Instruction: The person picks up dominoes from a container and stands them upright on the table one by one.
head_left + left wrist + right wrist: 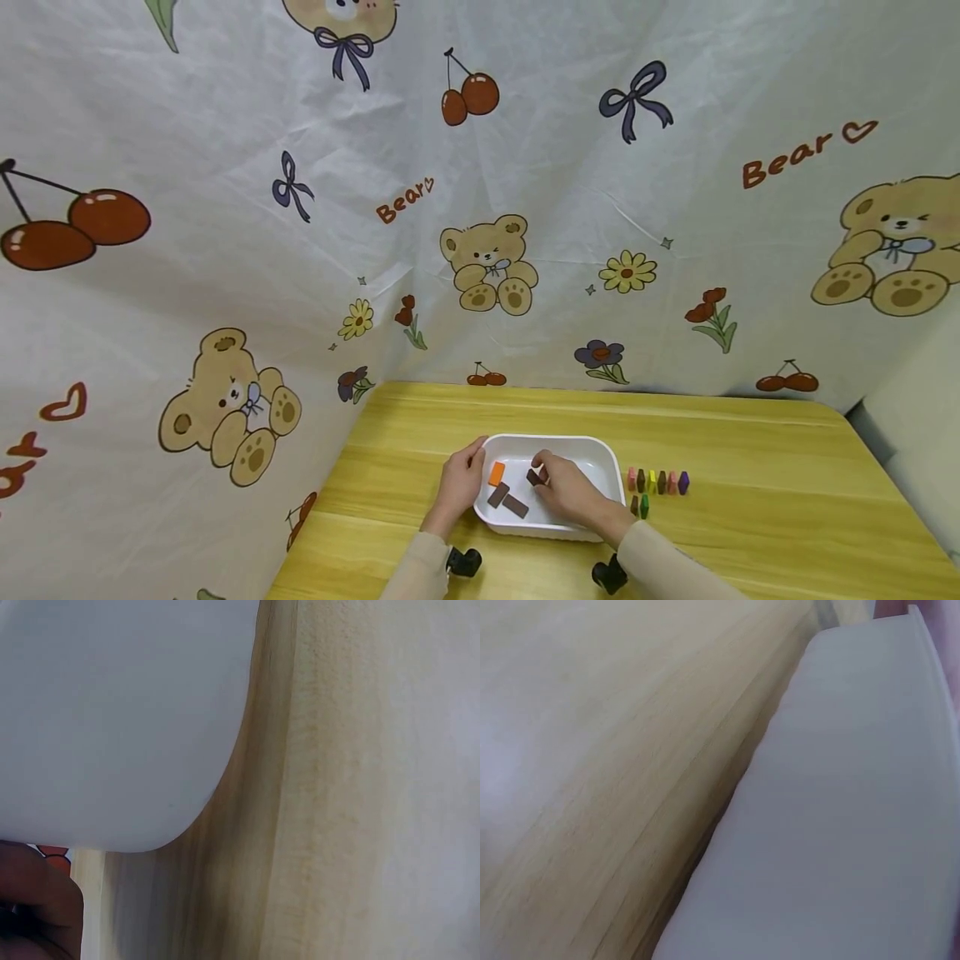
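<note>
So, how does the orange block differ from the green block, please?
The orange block lies flat, while the green block stands upright. The orange block is inside the white tray; the green block is outside it, on the table to the right. Both are small, and neither is held.

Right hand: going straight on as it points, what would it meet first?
The right hand would probably meet the far-left inner wall of the white tray. The orange block lies near that line; depth is unclear, so it might come first.
</note>
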`<state>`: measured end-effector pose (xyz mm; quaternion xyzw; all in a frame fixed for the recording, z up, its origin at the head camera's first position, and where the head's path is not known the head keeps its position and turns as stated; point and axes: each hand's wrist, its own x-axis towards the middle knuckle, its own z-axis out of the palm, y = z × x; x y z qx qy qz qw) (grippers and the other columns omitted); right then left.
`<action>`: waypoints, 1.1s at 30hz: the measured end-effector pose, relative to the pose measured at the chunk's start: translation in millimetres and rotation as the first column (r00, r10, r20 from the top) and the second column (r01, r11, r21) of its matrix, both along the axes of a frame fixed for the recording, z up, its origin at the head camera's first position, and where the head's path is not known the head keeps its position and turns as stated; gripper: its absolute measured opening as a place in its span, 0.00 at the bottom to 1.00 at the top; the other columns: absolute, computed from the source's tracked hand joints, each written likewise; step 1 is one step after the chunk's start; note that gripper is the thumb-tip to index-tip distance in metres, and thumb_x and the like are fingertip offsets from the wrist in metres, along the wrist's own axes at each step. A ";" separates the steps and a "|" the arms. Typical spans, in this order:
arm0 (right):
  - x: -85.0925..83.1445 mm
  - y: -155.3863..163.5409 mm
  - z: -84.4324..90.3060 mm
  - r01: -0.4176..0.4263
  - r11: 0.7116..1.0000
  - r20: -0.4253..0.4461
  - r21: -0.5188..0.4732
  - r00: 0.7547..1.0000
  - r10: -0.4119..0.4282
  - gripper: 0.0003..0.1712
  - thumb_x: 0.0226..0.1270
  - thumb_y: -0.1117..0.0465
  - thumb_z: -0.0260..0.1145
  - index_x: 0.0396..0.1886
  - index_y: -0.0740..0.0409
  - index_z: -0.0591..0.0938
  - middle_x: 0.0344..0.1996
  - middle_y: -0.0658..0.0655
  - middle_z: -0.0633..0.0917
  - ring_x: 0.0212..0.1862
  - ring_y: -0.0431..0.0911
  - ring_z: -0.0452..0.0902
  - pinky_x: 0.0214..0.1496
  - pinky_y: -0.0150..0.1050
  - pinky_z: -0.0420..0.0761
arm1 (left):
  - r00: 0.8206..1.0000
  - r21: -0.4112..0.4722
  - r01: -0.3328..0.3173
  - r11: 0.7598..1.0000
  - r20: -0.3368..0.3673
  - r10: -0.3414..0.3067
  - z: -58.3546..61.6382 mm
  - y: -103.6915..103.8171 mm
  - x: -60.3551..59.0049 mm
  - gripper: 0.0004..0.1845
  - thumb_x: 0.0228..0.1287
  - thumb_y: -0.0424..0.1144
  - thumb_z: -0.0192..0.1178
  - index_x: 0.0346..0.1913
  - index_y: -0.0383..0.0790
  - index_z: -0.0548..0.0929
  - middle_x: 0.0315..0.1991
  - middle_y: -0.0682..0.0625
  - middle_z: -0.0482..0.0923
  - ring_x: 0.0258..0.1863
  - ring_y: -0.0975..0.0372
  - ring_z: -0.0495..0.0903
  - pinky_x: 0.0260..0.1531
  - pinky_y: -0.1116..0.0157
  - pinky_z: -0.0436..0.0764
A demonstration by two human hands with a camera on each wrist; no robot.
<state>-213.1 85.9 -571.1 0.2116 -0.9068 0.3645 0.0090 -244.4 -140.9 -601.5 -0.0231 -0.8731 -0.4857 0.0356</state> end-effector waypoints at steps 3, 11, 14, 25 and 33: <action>3.6 2.8 5.1 -0.013 1.000 0.009 -0.013 1.000 0.013 0.15 0.64 0.70 0.72 0.49 0.64 0.79 0.32 0.53 0.81 0.34 0.39 0.74 0.35 0.36 0.79 | 1.000 0.002 0.001 1.000 -0.002 -0.001 -0.2 -1.1 0.0 0.19 0.82 0.41 0.52 0.67 0.42 0.82 0.66 0.42 0.80 0.68 0.46 0.77 0.68 0.46 0.77; 13.0 11.2 16.8 -0.049 0.998 0.016 -0.045 0.999 0.049 0.14 0.63 0.69 0.71 0.47 0.62 0.80 0.32 0.52 0.81 0.34 0.39 0.75 0.33 0.32 0.78 | 1.000 0.018 -0.005 1.000 0.023 0.005 0.8 -0.7 -0.2 0.19 0.82 0.41 0.51 0.68 0.43 0.81 0.67 0.43 0.79 0.70 0.46 0.76 0.69 0.47 0.76; 16.9 15.4 21.7 -0.077 0.995 0.028 -0.059 0.997 0.079 0.12 0.64 0.69 0.70 0.45 0.60 0.80 0.33 0.51 0.82 0.34 0.38 0.76 0.34 0.31 0.78 | 0.999 0.021 -0.005 1.000 0.037 0.005 1.5 -0.1 -0.4 0.19 0.82 0.42 0.51 0.68 0.44 0.81 0.68 0.44 0.79 0.70 0.47 0.75 0.69 0.47 0.76; 32.7 36.2 32.7 -0.120 0.985 0.045 -0.120 0.991 0.126 0.09 0.66 0.69 0.70 0.43 0.57 0.80 0.35 0.49 0.82 0.36 0.35 0.77 0.39 0.38 0.86 | 1.000 -0.008 0.005 1.000 0.019 -0.005 7.0 2.5 1.7 0.19 0.82 0.41 0.51 0.68 0.41 0.81 0.66 0.42 0.80 0.69 0.46 0.76 0.69 0.47 0.76; 42.0 56.8 38.3 -0.099 0.984 0.064 -0.147 0.992 0.109 0.09 0.67 0.69 0.69 0.44 0.58 0.80 0.37 0.50 0.83 0.37 0.35 0.79 0.38 0.36 0.85 | 0.999 0.011 0.009 1.000 0.036 -0.009 17.4 4.0 5.6 0.20 0.82 0.40 0.51 0.68 0.39 0.80 0.67 0.40 0.79 0.69 0.45 0.75 0.69 0.46 0.76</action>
